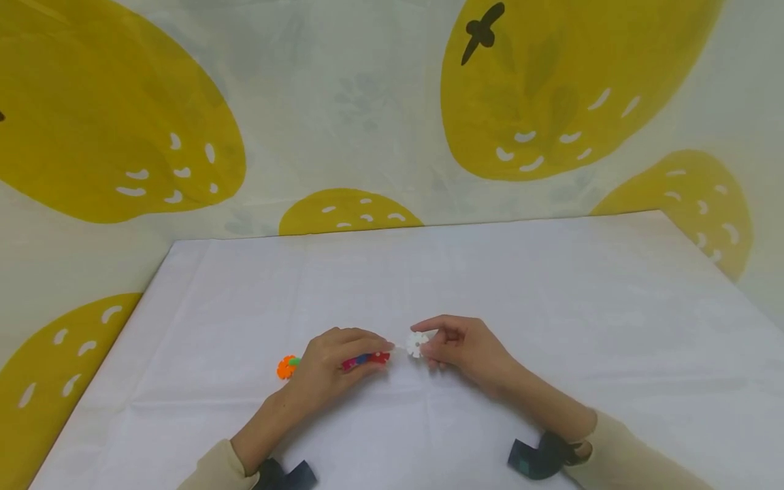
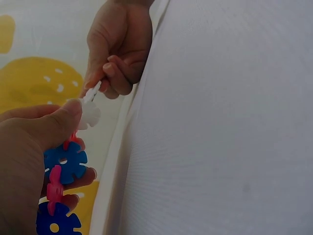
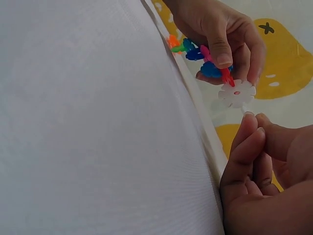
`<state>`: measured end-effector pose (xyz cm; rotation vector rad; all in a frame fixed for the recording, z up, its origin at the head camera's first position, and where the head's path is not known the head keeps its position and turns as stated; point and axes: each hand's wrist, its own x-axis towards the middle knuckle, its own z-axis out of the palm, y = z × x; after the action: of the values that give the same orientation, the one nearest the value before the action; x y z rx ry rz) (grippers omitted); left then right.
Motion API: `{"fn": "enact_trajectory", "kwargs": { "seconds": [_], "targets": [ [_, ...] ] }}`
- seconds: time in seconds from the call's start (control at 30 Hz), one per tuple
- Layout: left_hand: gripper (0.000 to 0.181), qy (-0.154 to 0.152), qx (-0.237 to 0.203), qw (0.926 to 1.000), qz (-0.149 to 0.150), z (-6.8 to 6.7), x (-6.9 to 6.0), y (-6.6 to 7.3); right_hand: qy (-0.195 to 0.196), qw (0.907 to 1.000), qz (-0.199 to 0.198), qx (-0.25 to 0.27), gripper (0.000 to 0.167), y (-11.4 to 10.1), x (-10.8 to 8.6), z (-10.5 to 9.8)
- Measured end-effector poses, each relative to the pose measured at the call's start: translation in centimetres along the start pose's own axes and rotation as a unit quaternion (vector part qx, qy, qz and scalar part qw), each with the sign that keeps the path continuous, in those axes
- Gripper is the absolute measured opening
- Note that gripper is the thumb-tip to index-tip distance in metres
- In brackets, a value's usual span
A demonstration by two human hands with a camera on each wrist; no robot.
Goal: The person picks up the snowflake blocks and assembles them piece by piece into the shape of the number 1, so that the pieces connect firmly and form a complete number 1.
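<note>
Notched plastic snowflake discs form a chain [image 1: 365, 358], and my left hand [image 1: 333, 361] holds it. An orange disc [image 1: 286, 367] sticks out at the chain's far left end, beside a green one [image 3: 182, 49]. Further along come blue discs [image 2: 66, 161], pink ones and a red one [image 3: 227, 77]. At the right end, my left fingers pinch a white disc [image 3: 236, 93]. My right hand [image 1: 465, 348] pinches a second white disc [image 1: 416, 344] between thumb and index finger. In the wrist views its edge meets the first white disc; how deeply they interlock cannot be told.
A white cloth covers the table [image 1: 551, 292] under both hands. Behind it hangs a pale curtain [image 1: 355, 102] with large yellow fruit shapes. Dark straps [image 1: 539, 457] with devices sit on both wrists.
</note>
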<state>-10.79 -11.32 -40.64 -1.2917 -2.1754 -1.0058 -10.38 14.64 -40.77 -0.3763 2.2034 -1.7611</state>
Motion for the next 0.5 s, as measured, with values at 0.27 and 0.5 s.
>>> {"fn": "enact_trajectory", "kwargs": {
  "seconds": [0.27,0.5],
  "targets": [
    [0.038,0.003,-0.001,1.0,0.003,-0.07,0.15,-0.01,-0.001,1.0,0.001,0.003,0.034,-0.1,0.03,-0.01],
    [0.037,0.0,-0.004,1.0,0.001,-0.07,0.16,-0.05,-0.002,0.9999,-0.001,0.014,0.033,-0.19,-0.11,0.0]
  ]
}}
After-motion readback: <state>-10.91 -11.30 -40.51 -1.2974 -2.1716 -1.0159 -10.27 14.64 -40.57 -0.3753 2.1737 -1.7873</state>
